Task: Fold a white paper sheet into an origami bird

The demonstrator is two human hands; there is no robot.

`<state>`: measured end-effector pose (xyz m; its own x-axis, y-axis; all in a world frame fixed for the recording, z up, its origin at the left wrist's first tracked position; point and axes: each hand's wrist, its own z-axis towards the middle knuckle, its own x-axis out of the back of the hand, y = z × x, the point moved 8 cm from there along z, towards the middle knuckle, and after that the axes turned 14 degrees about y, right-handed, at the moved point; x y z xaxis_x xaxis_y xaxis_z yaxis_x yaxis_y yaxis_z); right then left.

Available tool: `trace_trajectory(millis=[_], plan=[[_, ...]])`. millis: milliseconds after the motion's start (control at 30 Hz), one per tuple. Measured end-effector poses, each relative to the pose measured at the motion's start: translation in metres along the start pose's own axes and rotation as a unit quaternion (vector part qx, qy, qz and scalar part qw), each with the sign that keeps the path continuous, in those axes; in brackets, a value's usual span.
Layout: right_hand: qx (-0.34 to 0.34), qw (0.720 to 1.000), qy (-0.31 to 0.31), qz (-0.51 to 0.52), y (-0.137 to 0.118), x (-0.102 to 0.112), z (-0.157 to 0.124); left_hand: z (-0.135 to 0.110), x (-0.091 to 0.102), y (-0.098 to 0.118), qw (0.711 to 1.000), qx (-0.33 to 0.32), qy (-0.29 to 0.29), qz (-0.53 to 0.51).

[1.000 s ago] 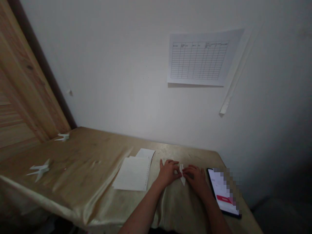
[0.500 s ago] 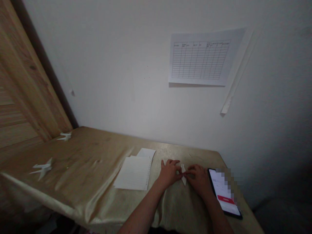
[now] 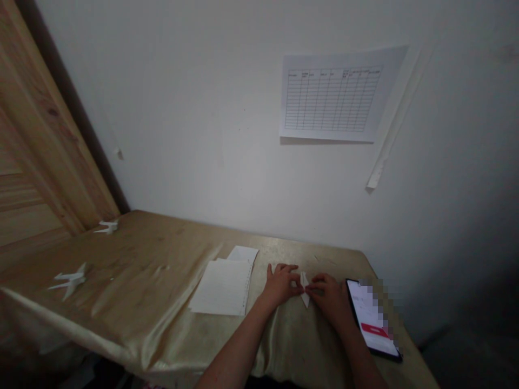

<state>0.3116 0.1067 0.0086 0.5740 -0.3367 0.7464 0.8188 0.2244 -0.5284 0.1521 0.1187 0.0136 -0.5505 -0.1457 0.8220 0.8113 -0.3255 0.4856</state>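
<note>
A small folded piece of white paper (image 3: 305,298), narrow and pointed at its lower end, lies between my two hands on the table. My left hand (image 3: 283,283) pinches its left edge with thumb and forefinger, the other fingers spread above the cloth. From the other side, my right hand (image 3: 329,294) presses the fingertips and thumb on its right edge. The fingertips of both hands nearly meet at the paper's middle and cover part of it. Left of my left hand lies a stack of lined paper sheets (image 3: 223,286).
A phone (image 3: 371,316) with a lit screen lies right of my right hand. Two folded paper cranes (image 3: 73,281) (image 3: 107,227) stand at the table's left. A gold cloth (image 3: 162,335) covers the table. Behind rises a wall with a printed chart (image 3: 332,100); a wooden frame (image 3: 60,119) stands left.
Both hands stay on the folded paper in nearly the same pose. My right fingers have shifted very slightly, and a little more of the paper shows.
</note>
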Motion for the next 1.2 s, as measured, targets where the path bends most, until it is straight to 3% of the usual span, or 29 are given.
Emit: trace_trajectory(millis=[467,1200], plan=[[-0.01,1.0,0.015,0.008,0.0057,-0.0005,0.0008,-0.0014,0.0007,-0.0054,0.999,0.018,0.019,-0.031],[0.041,0.992,0.066,0.099,-0.0006,-0.001,0.0027,0.0011,0.0005,-0.0089,0.997,0.031,0.023,-0.064]])
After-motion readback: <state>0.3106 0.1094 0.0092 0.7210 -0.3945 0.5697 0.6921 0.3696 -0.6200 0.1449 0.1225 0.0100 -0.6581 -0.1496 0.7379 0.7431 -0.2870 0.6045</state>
